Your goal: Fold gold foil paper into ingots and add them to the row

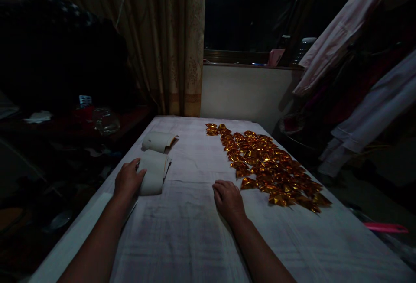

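Observation:
My left hand (pixel 128 178) is at the left edge of a curled stack of pale paper sheets (pixel 152 174), its thumb over the top and its fingers at the edge. Just beyond lies a second curled stack of paper (pixel 158 141), with a thin golden edge showing at its right end. My right hand (pixel 229 198) rests palm down on the white cloth, fingers curled in and together; nothing shows in it, though its underside is hidden. To its right spreads a heap of shiny gold folded foil pieces (pixel 266 157), the nearest ones close to the fingers.
A white checked cloth (pixel 188 239) covers the table. On the left, a dark side table (pixel 136 120) holds a glass jar (pixel 106 120). A curtain (pixel 175 40) hangs behind, and clothes (pixel 367 118) hang at the right beside a pink handle (pixel 385 227).

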Demonstrator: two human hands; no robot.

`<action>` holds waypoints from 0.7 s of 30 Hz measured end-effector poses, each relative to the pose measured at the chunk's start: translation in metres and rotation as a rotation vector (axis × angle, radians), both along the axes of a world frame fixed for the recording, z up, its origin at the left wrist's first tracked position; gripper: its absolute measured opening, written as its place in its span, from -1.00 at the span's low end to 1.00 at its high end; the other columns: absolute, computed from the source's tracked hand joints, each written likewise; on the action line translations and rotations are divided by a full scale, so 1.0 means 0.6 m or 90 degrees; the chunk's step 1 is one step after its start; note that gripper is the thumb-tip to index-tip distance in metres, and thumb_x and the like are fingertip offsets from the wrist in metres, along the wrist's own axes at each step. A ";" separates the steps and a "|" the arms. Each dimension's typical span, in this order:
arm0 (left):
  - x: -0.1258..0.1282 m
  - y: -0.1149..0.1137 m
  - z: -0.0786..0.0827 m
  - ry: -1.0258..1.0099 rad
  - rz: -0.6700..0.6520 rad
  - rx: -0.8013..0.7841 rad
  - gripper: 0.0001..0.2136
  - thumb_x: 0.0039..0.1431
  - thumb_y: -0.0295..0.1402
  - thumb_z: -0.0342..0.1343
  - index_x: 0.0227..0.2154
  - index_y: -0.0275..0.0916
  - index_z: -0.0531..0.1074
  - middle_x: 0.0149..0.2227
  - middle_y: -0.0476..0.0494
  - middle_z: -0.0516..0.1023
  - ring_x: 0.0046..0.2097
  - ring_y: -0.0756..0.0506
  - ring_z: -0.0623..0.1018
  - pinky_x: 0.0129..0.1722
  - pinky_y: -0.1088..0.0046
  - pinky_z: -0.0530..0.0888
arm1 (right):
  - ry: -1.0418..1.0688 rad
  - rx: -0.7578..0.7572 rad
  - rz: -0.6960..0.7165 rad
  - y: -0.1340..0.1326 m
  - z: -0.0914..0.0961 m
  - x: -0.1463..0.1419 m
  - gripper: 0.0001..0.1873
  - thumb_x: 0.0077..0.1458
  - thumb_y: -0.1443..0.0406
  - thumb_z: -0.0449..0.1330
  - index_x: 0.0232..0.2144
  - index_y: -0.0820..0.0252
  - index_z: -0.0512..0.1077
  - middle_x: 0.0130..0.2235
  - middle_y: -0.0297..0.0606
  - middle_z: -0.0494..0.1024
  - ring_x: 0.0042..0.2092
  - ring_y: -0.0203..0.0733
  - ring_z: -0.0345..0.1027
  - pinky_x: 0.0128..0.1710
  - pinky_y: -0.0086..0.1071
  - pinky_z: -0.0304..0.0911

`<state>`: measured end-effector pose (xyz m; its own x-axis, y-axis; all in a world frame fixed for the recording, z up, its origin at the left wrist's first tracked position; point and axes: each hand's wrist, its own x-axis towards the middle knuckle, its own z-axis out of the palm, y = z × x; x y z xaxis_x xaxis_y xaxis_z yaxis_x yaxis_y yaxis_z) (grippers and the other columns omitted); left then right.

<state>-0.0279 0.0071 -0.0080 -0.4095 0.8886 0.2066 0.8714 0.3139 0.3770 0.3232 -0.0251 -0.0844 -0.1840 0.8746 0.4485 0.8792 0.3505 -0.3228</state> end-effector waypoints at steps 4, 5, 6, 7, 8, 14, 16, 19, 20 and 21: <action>-0.010 0.004 0.001 -0.038 0.000 0.008 -0.59 0.14 -0.32 0.07 0.06 -0.21 0.49 -0.12 -0.17 0.63 -0.14 -0.18 0.61 -0.18 0.39 0.49 | -0.003 0.002 0.004 0.001 -0.001 0.000 -0.77 0.18 0.40 0.16 -0.21 0.06 0.58 -0.08 -0.23 0.63 -0.05 -0.09 0.44 -0.09 -0.26 0.25; -0.010 0.004 0.002 -0.046 -0.001 0.014 -0.60 0.14 -0.33 0.06 0.05 -0.19 0.50 -0.14 -0.14 0.64 -0.16 -0.17 0.62 -0.20 0.41 0.49 | -0.002 0.002 0.006 0.001 -0.001 0.000 -0.77 0.18 0.40 0.16 -0.21 0.06 0.58 -0.08 -0.23 0.63 -0.06 -0.09 0.44 -0.09 -0.26 0.25; -0.009 0.003 0.002 -0.052 -0.002 0.022 -0.61 0.14 -0.34 0.06 0.03 -0.17 0.51 -0.16 -0.12 0.64 -0.17 -0.16 0.62 -0.22 0.42 0.49 | -0.001 0.003 0.006 0.001 0.000 0.000 -0.77 0.18 0.39 0.15 -0.21 0.06 0.58 -0.08 -0.23 0.63 -0.06 -0.09 0.44 -0.09 -0.26 0.25; -0.006 0.002 0.002 -0.056 -0.003 0.033 -0.62 0.14 -0.34 0.05 0.03 -0.16 0.51 -0.17 -0.12 0.64 -0.17 -0.15 0.62 -0.22 0.43 0.49 | 0.001 0.003 0.006 0.001 0.001 0.000 -0.77 0.18 0.39 0.16 -0.21 0.06 0.58 -0.08 -0.23 0.63 -0.06 -0.09 0.44 -0.08 -0.26 0.25; -0.003 0.000 0.003 -0.059 -0.006 0.045 -0.62 0.14 -0.34 0.05 0.03 -0.16 0.51 -0.16 -0.12 0.64 -0.16 -0.15 0.62 -0.20 0.43 0.49 | 0.002 0.003 0.005 0.000 0.001 0.000 -0.77 0.17 0.40 0.16 -0.22 0.06 0.59 -0.09 -0.22 0.64 -0.06 -0.09 0.44 -0.08 -0.26 0.25; 0.016 -0.006 0.008 -0.072 -0.025 0.103 -0.62 0.19 -0.35 0.01 0.04 -0.15 0.52 -0.06 -0.16 0.58 -0.10 -0.15 0.60 -0.10 0.40 0.50 | -0.002 0.002 0.008 0.000 0.004 0.001 -0.76 0.18 0.39 0.14 -0.21 0.05 0.59 -0.09 -0.20 0.64 -0.06 -0.07 0.44 -0.07 -0.23 0.27; 0.014 -0.006 0.012 -0.072 -0.022 0.110 -0.62 0.20 -0.37 -0.01 0.04 -0.16 0.52 -0.05 -0.16 0.58 -0.10 -0.16 0.60 -0.09 0.38 0.51 | -0.001 0.001 0.013 0.001 0.003 0.002 -0.75 0.18 0.38 0.14 -0.20 0.05 0.59 -0.08 -0.20 0.63 -0.06 -0.07 0.44 -0.07 -0.23 0.27; 0.007 -0.007 0.022 -0.061 -0.034 0.113 -0.60 0.20 -0.41 -0.03 0.05 -0.19 0.51 -0.02 -0.18 0.58 -0.05 -0.18 0.59 -0.05 0.36 0.49 | 0.001 0.002 0.016 0.002 0.000 0.003 -0.75 0.18 0.38 0.13 -0.20 0.06 0.58 -0.08 -0.21 0.63 -0.06 -0.07 0.43 -0.06 -0.22 0.27; 0.004 -0.008 0.026 -0.056 -0.041 0.114 -0.59 0.19 -0.43 -0.04 0.06 -0.20 0.51 -0.01 -0.19 0.57 -0.03 -0.19 0.58 -0.02 0.35 0.48 | 0.001 0.003 0.016 0.002 -0.001 0.003 -0.75 0.19 0.38 0.13 -0.20 0.06 0.59 -0.08 -0.21 0.63 -0.05 -0.08 0.43 -0.05 -0.23 0.26; 0.003 -0.009 0.029 -0.051 -0.045 0.115 -0.58 0.18 -0.44 -0.04 0.07 -0.22 0.51 0.00 -0.21 0.56 -0.01 -0.20 0.57 -0.01 0.34 0.48 | 0.001 0.003 0.016 0.002 -0.001 0.003 -0.75 0.19 0.38 0.13 -0.20 0.06 0.59 -0.08 -0.21 0.63 -0.05 -0.08 0.43 -0.05 -0.23 0.26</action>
<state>-0.0264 0.0020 0.0091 -0.3685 0.8675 0.3342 0.8540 0.1737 0.4905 0.3249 -0.0240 -0.0849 -0.2053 0.8674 0.4532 0.8694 0.3743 -0.3226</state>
